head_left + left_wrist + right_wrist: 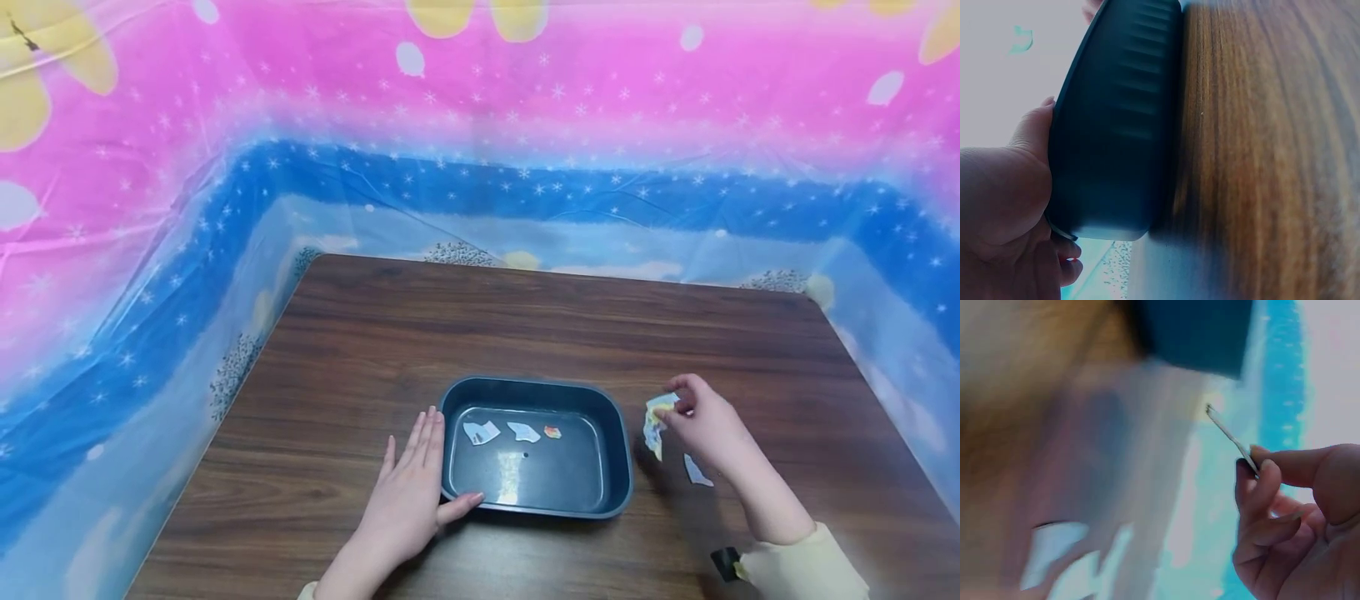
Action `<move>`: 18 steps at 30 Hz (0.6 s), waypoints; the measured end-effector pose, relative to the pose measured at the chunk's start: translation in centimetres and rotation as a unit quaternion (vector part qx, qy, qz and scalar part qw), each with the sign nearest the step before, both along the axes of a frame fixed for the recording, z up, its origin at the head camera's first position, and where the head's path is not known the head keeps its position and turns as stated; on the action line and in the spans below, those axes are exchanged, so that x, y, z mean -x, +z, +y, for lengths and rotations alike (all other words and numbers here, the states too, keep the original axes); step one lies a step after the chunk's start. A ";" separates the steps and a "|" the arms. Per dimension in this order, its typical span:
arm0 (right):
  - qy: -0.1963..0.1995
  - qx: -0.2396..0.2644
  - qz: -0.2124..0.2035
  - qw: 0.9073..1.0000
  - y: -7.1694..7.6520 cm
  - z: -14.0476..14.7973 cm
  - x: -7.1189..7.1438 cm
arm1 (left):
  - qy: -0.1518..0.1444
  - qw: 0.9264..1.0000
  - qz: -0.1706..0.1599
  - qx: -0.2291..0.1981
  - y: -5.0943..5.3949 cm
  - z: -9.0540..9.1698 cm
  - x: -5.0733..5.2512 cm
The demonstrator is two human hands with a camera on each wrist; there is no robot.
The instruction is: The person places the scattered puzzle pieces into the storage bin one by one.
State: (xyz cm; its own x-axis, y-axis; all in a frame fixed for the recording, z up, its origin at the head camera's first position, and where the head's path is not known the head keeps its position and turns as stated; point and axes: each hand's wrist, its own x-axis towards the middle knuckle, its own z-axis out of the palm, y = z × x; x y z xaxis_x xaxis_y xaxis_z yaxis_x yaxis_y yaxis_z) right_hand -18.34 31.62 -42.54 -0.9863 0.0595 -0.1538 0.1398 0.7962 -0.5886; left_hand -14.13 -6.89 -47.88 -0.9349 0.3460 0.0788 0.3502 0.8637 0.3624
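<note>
On the tabletop, head view: we log three flat pieces inside the dark tray, set in a row: a left piece, a middle piece and a smaller orange-marked piece. The left hand lies straight-fingered along the tray's left side, thumb at its near rim, gripping nothing. The right hand pinches a yellow-and-white piece just right of the tray; a loose piece lies on the tabletop below it. Progress, our judgement: partway, three pieces inside, the pinched one and at least one more outside.

Left wrist view: we see the thumb resting on the tray's rim.

Right wrist view: thumb and fingers nearly meet on the pinched piece, seen edge-on. Pale shapes appear lower left; blur prevents our counting them.
</note>
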 end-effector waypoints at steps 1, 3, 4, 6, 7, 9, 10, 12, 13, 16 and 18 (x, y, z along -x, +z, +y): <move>0.001 -0.001 0.020 1.000 0.6 -0.5 0.0 | 0.000 1.000 -0.001 0.000 0.0 0.0 0.0; 0.013 -0.006 0.059 0.998 1.7 -1.9 0.0 | 0.001 1.000 -0.002 -0.001 0.1 0.0 0.0; 0.021 -0.009 0.067 0.997 2.1 -2.8 0.1 | 0.001 1.000 -0.002 -0.001 0.1 0.0 0.0; 0.041 -0.021 0.060 0.997 2.5 -5.1 0.3 | 0.002 1.000 -0.001 0.000 0.2 -0.1 0.0; 0.053 -0.036 0.050 0.997 2.4 -6.2 0.4 | 0.003 1.000 0.000 -0.001 0.3 -0.1 0.0; 0.077 -0.083 0.024 0.993 1.9 -8.4 0.6 | 0.004 1.000 0.001 -0.002 0.3 -0.2 0.0; 0.086 -0.108 0.009 0.990 1.6 -9.3 0.7 | 0.004 1.000 0.000 -0.002 0.4 -0.2 0.0; 0.099 -0.160 -0.007 0.982 0.7 -10.6 0.8 | 0.002 1.000 -0.002 -0.004 0.4 -0.1 0.0; 0.102 -0.182 -0.014 0.978 0.3 -11.0 0.9 | 0.001 1.000 -0.003 -0.005 0.4 -0.1 -0.1; 0.102 -0.227 -0.026 0.968 -0.8 -11.7 1.2 | -0.002 1.000 -0.006 -0.005 0.4 -0.1 -0.1; 0.103 -0.244 -0.026 0.964 -1.2 -11.9 1.4 | -0.001 1.000 -0.004 -0.004 0.4 -0.1 -0.1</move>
